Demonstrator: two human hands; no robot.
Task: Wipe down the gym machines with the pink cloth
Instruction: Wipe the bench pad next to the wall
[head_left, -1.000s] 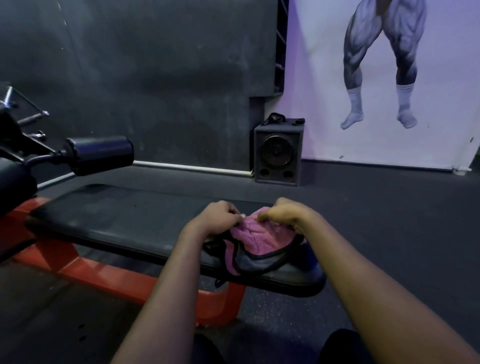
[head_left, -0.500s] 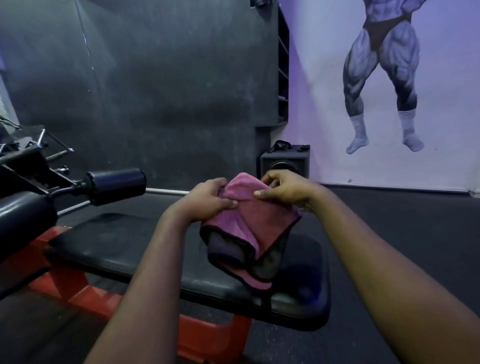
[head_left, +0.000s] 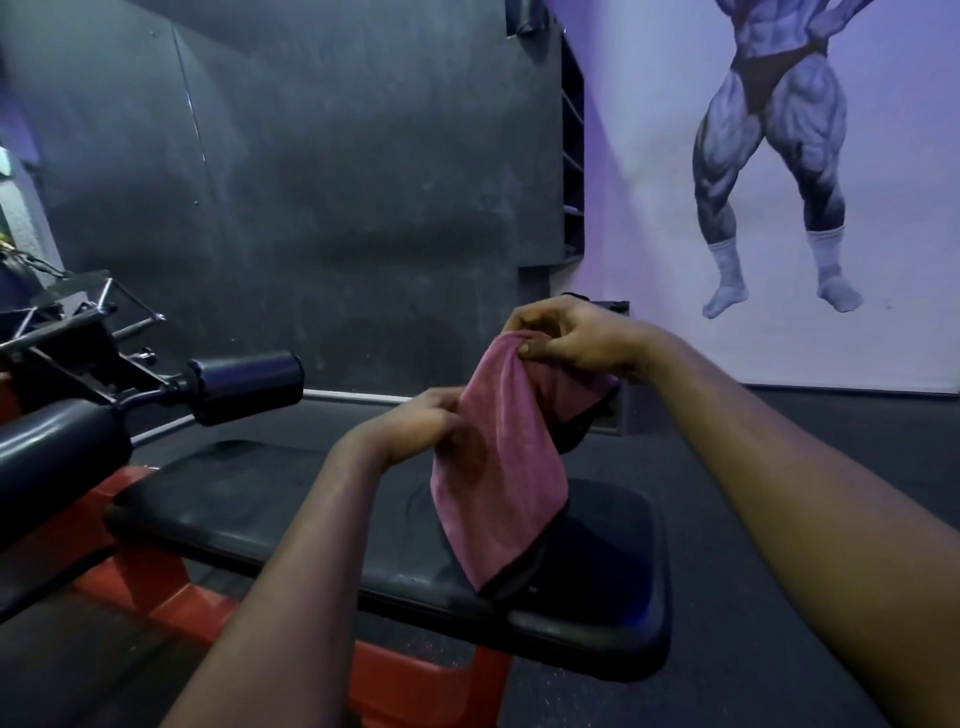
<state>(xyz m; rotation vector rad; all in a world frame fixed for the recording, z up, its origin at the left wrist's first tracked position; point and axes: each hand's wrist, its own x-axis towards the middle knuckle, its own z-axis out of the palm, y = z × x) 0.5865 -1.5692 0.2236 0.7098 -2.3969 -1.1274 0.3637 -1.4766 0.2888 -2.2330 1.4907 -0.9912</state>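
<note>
the right hand (head_left: 571, 338) pinched the top edge of the pink cloth (head_left: 504, 467) between thumb and curled fingers, holding it up in the air. lower and to the left, the left hand (head_left: 415, 426) gripped the cloth's left edge, its fingers curled into the fabric. the cloth hung between them, dark-trimmed, with its bottom point down over the right end of the black bench pad (head_left: 260, 499), near the front edge; whether the tip touched the pad could not be told. the pad sat on a red frame (head_left: 156, 566). off the pad's left end a black foam roller (head_left: 244, 384) stuck out on a metal arm. behind stood a dark wall (head_left: 337, 182), and to the right a poster (head_left: 779, 182) of a muscular figure's legs.
</note>
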